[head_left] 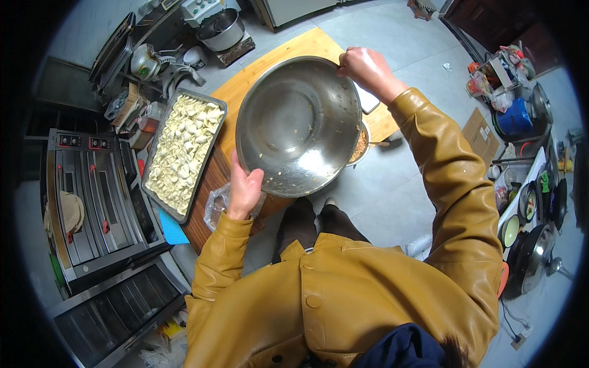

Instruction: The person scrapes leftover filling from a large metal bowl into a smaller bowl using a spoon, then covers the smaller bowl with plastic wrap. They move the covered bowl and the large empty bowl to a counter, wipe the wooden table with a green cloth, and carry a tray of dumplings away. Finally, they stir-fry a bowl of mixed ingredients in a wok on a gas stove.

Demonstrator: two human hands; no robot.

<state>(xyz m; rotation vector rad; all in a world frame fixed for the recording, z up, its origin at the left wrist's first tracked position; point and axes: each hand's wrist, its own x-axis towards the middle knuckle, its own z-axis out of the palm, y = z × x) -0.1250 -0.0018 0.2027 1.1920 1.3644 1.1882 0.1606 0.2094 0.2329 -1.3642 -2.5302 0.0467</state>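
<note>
A wide metal mixing bowl [288, 116] is tilted toward me over the wooden table, with small food crumbs stuck to its inside. My left hand [244, 187] grips its lower left rim, thumb on the inside. At the upper right rim, my right hand [368, 67] is closed round the edge. To the left lies a dark tray [222, 113] full of pale folded dumplings [184, 153]. Partly hidden behind the bowl, a white pot [367, 147] holds a reddish-brown filling. A clear plastic bag [216, 205] lies beside my left wrist.
The wooden table [307, 46] spans the middle. An oven [92, 190] stands at the left. A metal pot [222, 30] sits at the back. Pans and a lidded pot [537, 257] line the right side; flattened cardboard [481, 138] lies on the floor.
</note>
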